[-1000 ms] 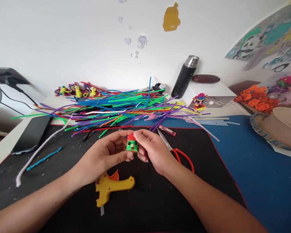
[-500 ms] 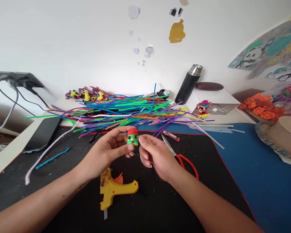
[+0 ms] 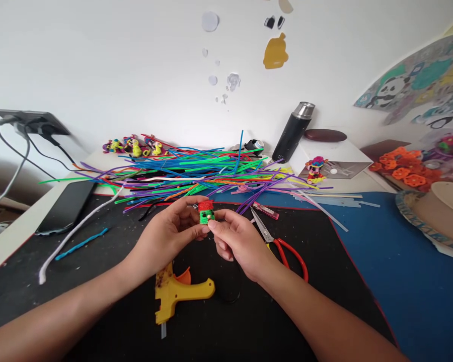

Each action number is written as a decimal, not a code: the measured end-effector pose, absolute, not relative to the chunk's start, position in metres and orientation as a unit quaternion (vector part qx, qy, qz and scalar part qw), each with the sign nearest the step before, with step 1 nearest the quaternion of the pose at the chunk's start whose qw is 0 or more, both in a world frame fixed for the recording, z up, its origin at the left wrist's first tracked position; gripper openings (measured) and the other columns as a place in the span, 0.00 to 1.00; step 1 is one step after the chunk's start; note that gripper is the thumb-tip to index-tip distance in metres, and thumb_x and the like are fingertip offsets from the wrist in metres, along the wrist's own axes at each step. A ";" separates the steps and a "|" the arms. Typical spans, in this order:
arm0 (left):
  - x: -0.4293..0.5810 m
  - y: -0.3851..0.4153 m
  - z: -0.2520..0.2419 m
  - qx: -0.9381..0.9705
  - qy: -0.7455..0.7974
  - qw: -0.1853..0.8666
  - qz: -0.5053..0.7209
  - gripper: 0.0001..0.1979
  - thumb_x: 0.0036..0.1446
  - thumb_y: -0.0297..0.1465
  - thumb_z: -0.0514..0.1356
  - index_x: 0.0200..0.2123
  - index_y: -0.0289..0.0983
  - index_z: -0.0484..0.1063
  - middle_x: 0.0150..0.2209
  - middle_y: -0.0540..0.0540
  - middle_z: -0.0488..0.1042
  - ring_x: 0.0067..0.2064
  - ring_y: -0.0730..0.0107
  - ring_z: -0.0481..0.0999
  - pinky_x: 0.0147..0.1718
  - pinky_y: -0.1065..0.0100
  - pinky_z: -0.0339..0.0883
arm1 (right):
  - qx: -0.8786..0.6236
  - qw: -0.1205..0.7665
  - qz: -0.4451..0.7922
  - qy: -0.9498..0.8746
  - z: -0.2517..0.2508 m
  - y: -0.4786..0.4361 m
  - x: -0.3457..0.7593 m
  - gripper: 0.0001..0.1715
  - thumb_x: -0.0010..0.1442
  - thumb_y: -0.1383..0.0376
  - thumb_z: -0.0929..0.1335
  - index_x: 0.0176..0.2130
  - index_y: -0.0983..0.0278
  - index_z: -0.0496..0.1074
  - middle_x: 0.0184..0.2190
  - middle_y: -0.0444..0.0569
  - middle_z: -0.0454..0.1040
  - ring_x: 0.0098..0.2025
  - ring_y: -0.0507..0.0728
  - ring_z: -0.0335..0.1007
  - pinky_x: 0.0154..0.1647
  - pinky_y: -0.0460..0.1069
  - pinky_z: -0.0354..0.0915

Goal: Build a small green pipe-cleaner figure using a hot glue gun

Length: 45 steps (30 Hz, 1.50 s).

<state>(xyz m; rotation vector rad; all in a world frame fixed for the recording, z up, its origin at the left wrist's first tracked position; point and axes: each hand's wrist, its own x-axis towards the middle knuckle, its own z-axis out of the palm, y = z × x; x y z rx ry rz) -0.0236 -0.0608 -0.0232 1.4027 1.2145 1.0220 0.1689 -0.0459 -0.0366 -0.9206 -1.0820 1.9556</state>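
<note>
A small fuzzy doll head (image 3: 206,213), green with a red top, dark eyes and a pale nose, is held upright above the black mat. My left hand (image 3: 169,229) is closed on its left side, thumb at the lower edge. My right hand (image 3: 239,239) pinches it from the right, and its thumb covers the lower right of the face. Below my hands a yellow glue gun (image 3: 189,291) with an orange trigger lies on the mat. Red-handled scissors (image 3: 287,251) lie just right of my right hand, partly hidden by it.
A heap of coloured pipe cleaners (image 3: 196,173) spreads along the back. At left lie a phone (image 3: 66,208), a white pipe cleaner (image 3: 75,229) and a twisted blue piece (image 3: 82,244). A black thermos (image 3: 292,133), a small doll (image 3: 316,170) and a straw hat (image 3: 430,216) stand right.
My right hand has shifted left, bringing its thumb onto the front of the doll head, so less of the face shows. My left hand has hardly moved.
</note>
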 end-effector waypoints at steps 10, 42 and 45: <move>-0.021 -0.064 -0.020 0.619 0.533 0.418 0.397 0.21 0.62 0.39 0.70 0.57 0.41 0.75 0.31 0.53 0.80 0.33 0.65 0.82 0.35 0.66 0.75 | -0.362 0.349 0.756 -0.420 -0.037 -0.046 0.169 0.24 0.59 0.51 0.79 0.43 0.62 0.71 0.19 0.32 0.63 0.19 0.47 0.52 0.19 0.46 0.48; -0.025 -0.068 -0.021 0.717 0.564 0.269 0.309 0.23 0.63 0.38 0.63 0.58 0.39 0.82 0.36 0.48 0.87 0.32 0.65 0.83 0.32 0.69 0.74 | -0.381 0.337 0.728 -0.459 -0.046 -0.048 0.166 0.18 0.60 0.54 0.77 0.39 0.60 0.68 0.21 0.32 0.64 0.16 0.46 0.55 0.19 0.45 0.48; -0.025 -0.067 -0.020 0.717 0.569 0.266 0.303 0.23 0.62 0.38 0.63 0.58 0.39 0.82 0.36 0.48 0.87 0.31 0.65 0.83 0.31 0.69 0.74 | -0.389 0.339 0.720 -0.464 -0.047 -0.049 0.165 0.18 0.61 0.54 0.76 0.38 0.59 0.68 0.21 0.32 0.62 0.17 0.47 0.54 0.18 0.45 0.48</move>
